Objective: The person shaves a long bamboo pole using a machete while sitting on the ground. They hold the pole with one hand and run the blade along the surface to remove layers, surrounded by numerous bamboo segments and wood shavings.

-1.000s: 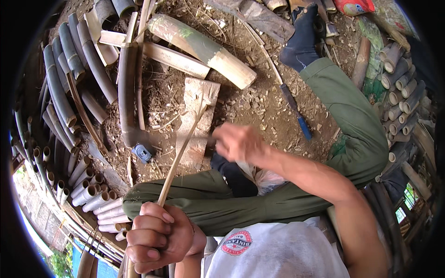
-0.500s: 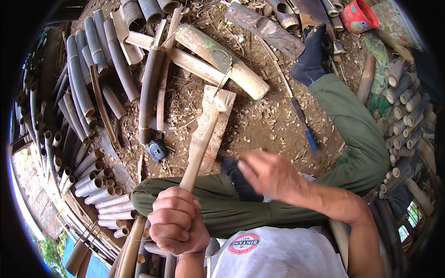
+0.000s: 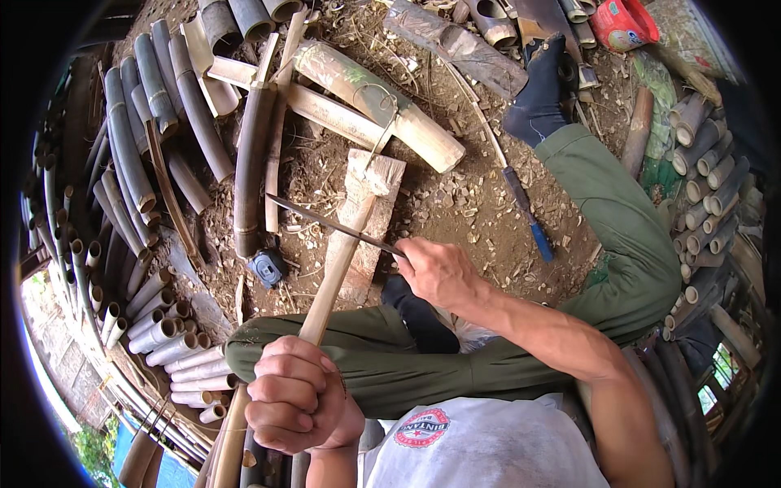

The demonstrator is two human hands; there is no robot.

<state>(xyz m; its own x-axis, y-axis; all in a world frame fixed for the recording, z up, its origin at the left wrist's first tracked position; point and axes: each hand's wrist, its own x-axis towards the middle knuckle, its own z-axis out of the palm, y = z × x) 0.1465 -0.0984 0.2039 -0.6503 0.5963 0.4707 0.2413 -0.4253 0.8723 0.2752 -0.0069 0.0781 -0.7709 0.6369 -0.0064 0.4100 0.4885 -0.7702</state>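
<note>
My left hand [image 3: 298,396] is closed in a fist around the lower end of a pale bamboo strip [image 3: 329,297]. The strip slants up and away, its far end over a wooden block [image 3: 386,232] on the ground. In my right hand [image 3: 443,272] is a knife [image 3: 313,215] with a long, thin dark blade, its handle hidden by the fingers. The blade lies across the strip about midway along, pointing left. My legs are folded on either side, in green trousers [image 3: 618,236].
Cut bamboo tubes [image 3: 254,175] lie at the left, with more stacked at the right [image 3: 712,179]. A split bamboo piece [image 3: 423,134] lies beyond the block. A tape measure [image 3: 267,267] and a blue-handled tool [image 3: 533,224] rest on chip-strewn soil. A red container [image 3: 622,26] sits far right.
My right hand, blurred before, has moved left and up, and the knife blade now shows across the strip. My left hand with the strip has shifted slightly left and down.
</note>
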